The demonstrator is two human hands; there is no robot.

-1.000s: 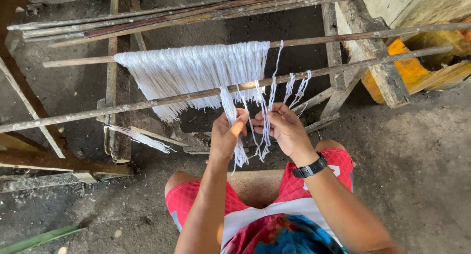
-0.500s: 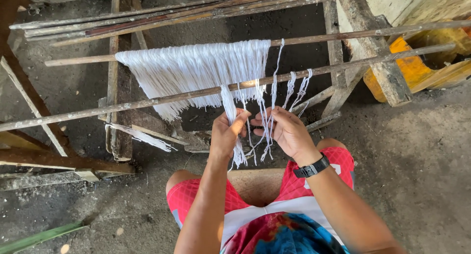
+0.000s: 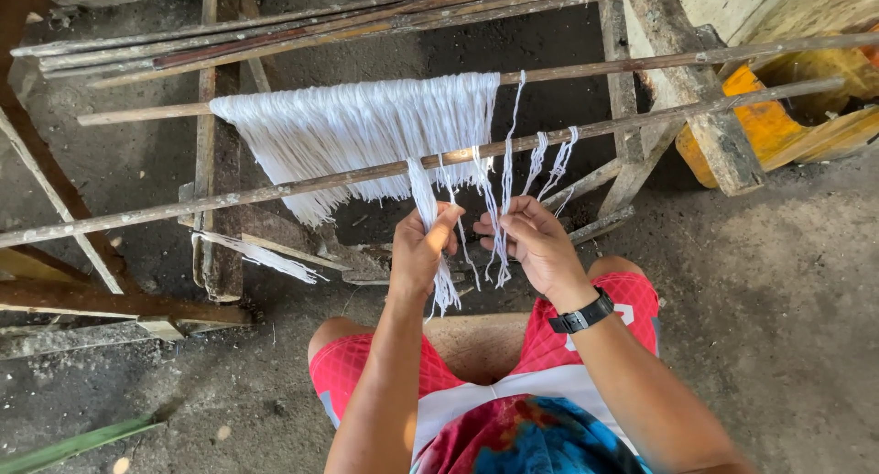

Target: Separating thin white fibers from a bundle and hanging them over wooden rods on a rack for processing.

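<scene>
Head view: your left hand [image 3: 423, 247] grips a limp, light strand bunch [image 3: 430, 219]; right hand [image 3: 531, 240] pinches thin strands [image 3: 502, 227]. Hold near ends.

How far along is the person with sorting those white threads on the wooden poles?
Looks partly done. A wide sheet of white threads already hangs spread over the upper pole, and a few thin strands hang separately to the right. In hand: the left hand grips one bundle while the right hand fingers loose strands. How much remains cannot be judged.
</scene>
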